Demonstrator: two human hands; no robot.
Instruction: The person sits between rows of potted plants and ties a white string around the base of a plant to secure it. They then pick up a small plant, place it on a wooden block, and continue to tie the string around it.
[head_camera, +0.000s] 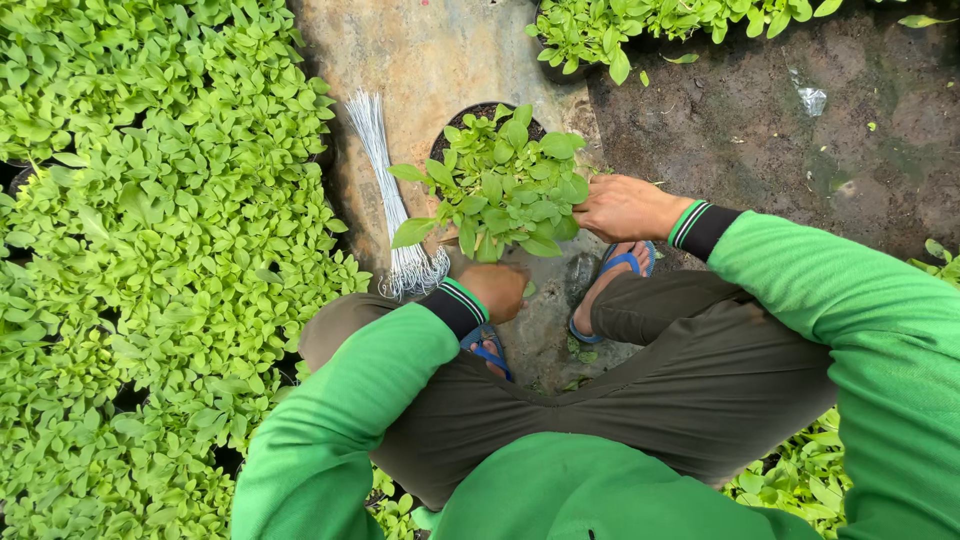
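A small potted plant (503, 183) with bright green leaves stands in a black pot (467, 116) on a flat stone between my feet. My right hand (622, 207) rests against the plant's right side, fingers curled into the leaves. Low at the near side of the pot, my left hand (496, 290) is closed under the foliage; what it grips is hidden by leaves. Both arms wear green sleeves with striped black cuffs.
A bundle of thin white wires (392, 205) lies on the stone (440, 55) left of the pot. Dense green seedlings (150, 250) fill the left side. More seedlings (640, 25) sit at the top. Bare dark soil (800, 130) lies to the right.
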